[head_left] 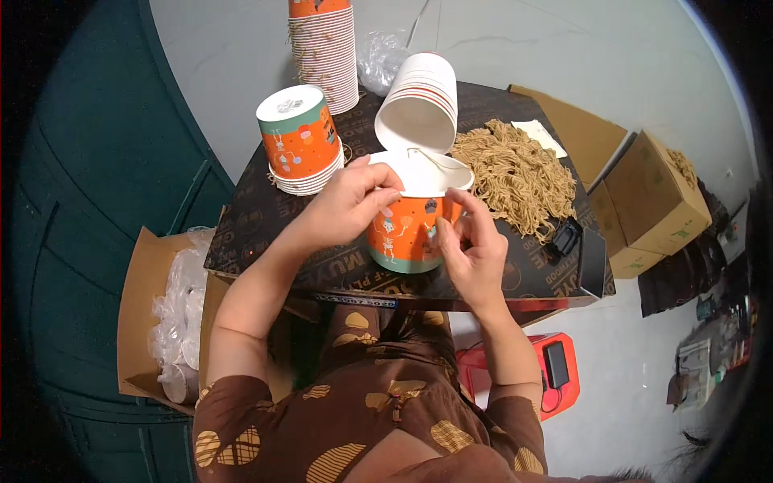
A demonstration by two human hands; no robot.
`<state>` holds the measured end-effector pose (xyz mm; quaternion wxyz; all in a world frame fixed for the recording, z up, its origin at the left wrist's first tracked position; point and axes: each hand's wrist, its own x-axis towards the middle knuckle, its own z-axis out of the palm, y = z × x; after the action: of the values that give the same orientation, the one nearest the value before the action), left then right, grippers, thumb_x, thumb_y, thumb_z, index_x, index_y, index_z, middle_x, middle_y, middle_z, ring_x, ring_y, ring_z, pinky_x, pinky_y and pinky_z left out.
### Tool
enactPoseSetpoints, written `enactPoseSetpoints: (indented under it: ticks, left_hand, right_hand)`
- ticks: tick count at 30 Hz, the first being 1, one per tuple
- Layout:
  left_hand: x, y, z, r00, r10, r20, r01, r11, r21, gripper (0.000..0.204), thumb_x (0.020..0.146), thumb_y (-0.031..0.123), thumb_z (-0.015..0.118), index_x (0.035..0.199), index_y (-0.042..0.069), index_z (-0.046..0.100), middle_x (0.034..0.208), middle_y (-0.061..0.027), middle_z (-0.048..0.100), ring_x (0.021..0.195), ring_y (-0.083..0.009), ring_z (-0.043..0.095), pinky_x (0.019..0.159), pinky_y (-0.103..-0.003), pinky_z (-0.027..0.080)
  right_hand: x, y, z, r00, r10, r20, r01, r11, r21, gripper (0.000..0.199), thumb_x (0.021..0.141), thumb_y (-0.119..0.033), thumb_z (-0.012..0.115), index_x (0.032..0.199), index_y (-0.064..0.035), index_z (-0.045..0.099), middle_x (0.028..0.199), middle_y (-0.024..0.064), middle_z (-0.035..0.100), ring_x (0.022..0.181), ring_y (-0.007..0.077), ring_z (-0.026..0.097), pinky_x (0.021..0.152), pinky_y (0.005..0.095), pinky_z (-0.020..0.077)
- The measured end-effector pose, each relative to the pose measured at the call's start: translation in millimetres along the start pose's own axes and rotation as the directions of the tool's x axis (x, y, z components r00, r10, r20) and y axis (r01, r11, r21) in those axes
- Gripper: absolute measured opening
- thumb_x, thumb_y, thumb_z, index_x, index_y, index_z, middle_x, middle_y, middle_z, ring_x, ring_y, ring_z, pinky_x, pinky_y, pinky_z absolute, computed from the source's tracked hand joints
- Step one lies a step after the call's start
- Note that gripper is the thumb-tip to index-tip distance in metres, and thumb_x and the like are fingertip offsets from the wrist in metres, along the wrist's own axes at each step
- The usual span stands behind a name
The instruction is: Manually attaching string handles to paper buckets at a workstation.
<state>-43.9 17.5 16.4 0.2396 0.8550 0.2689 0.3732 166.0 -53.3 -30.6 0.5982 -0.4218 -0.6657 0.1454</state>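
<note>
I judged the round orange-and-green paper tub (405, 233) light, crushable, best held by its rim (427, 196), unable to tell whether left hand (350, 201) or right hand (477, 251) fingers (477, 211) pinched it.

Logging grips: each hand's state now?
Left hand: pinched closed at the round orange paper bucket's rim.
Right hand: curled at its side; hold unclear.

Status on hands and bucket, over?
Left hand at bucket rim, right hand at its right side. Bucket mouth up. Sideways stack close behind; cord pile right.
</note>
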Motion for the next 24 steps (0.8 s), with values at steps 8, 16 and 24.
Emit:
enactPoseSetpoints:
  ticks: [8, 16, 24]
  left_hand:
    - [-10, 10, 27, 0.992, 0.087, -0.089, -0.077, 0.991, 0.106, 0.002, 0.091, 0.005, 0.062, 0.092, 0.004, 0.063, 0.081, -0.0065, 0.065, 0.077, -0.0254, 0.064, 0.117, -0.053, 0.029]
    - [-18, 15, 46, 0.975, 0.175, -0.137, -0.143, 0.966, 0.214, 0.006, 0.088, -0.001, 0.063, 0.09, 0.003, 0.06, 0.08, -0.0104, 0.061, 0.08, -0.0318, 0.063, 0.111, -0.058, 0.033]
    - [-42, 13, 74, 0.946, 0.278, -0.17, -0.201, 0.909, 0.364, 0.013, 0.083, 0.002, 0.069, 0.092, 0.001, 0.06, 0.082, -0.0112, 0.059, 0.083, -0.0317, 0.062, 0.108, -0.061, 0.033]
  right_hand:
    - [-1, 6, 3, 0.999, 0.03, 0.043, -0.027, 0.996, -0.081, 0.028, 0.089, -0.003, 0.07, 0.114, -0.0006, 0.059, 0.058, 0.006, 0.055, 0.049, 0.0108, 0.055, 0.05, 0.0267, 0.045]
    - [-12, 18, 7, 0.999, -0.039, 0.035, 0.044, 0.982, -0.183, 0.023, 0.088, 0.0, 0.067, 0.107, -0.0011, 0.056, 0.059, 0.0101, 0.057, 0.049, 0.0239, 0.06, 0.048, 0.0346, 0.0457]
    - [-41, 29, 11, 0.996, -0.053, -0.065, 0.041, 0.983, -0.182, 0.035, 0.088, 0.003, 0.068, 0.117, 0.0025, 0.05, 0.072, 0.0132, 0.062, 0.06, 0.0221, 0.065, 0.055, 0.0319, 0.05]
